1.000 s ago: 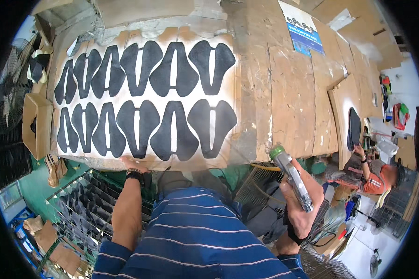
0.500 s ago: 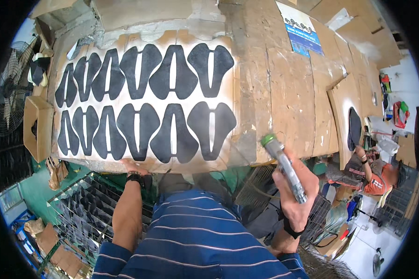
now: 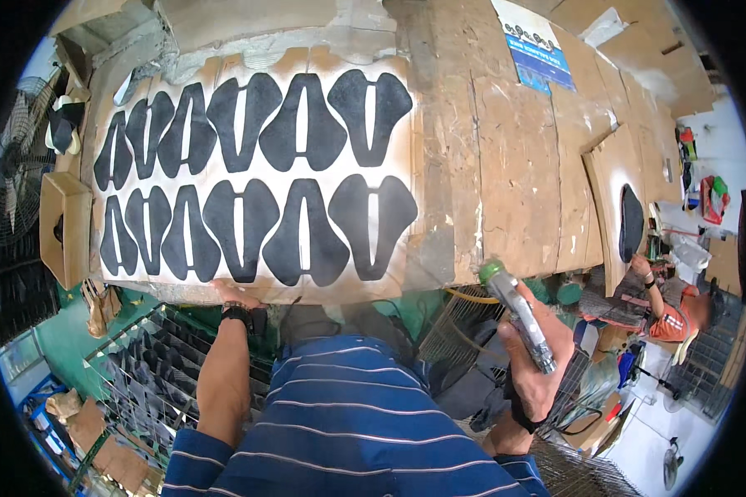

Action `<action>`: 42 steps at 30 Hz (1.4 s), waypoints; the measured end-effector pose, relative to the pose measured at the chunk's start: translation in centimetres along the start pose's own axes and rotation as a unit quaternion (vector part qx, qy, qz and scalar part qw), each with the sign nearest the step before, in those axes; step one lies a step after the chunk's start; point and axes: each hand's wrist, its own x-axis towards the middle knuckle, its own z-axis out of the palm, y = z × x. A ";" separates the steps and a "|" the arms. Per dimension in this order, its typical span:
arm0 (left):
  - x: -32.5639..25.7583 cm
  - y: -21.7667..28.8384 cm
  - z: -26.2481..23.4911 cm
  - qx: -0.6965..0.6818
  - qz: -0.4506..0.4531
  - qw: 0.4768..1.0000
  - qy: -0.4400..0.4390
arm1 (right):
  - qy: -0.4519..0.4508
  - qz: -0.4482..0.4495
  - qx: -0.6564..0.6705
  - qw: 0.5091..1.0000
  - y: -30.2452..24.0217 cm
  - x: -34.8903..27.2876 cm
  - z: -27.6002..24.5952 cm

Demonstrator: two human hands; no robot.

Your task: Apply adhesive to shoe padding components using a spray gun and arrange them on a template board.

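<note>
My right hand (image 3: 532,352) is wrapped round a metal spray gun (image 3: 520,319) with a green tip. It holds the gun over the near edge of the table, to the right of the black pieces, and a faint haze hangs around the nearest right piece. Two rows of black cut-out pieces (image 3: 307,240), each with a long slot, lie flat on a white-coated cardboard sheet (image 3: 253,178). At the sheet's near edge rests my left hand (image 3: 237,296), fingers laid on the edge, holding nothing that I can see.
Brown cardboard (image 3: 514,190) covers the table's right side, with a blue and white printed sheet (image 3: 536,50) on it. An open carton (image 3: 66,228) stands at the left. Wire racks (image 3: 153,364) stand below. At right, a co-worker (image 3: 667,311) holds a black piece (image 3: 631,224) at a board.
My right hand has moved slightly toward me and to the right with the spray gun. My left hand stays at the sheet's edge. The view has shifted a little.
</note>
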 end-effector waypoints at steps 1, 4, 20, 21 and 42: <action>0.3 -0.1 -0.1 0.002 0.007 1.000 0.002 | 0.005 0.003 0.001 1.000 0.1 -0.3 -0.1; 1.7 0.6 -0.9 -0.030 -0.030 0.999 -0.007 | -0.028 -0.002 0.002 1.000 0.3 -0.9 -0.6; 0.1 0.1 0.0 -0.012 -0.004 1.000 -0.021 | 0.009 0.069 -0.030 0.997 1.5 -2.2 -0.9; 1.0 0.3 -0.3 -0.005 -0.003 1.000 -0.019 | -0.007 0.053 -0.027 0.998 1.3 -2.1 -1.1; 18.1 2.4 -7.8 0.190 0.129 0.970 -0.076 | 0.069 0.019 0.031 0.997 -0.6 -2.3 -0.2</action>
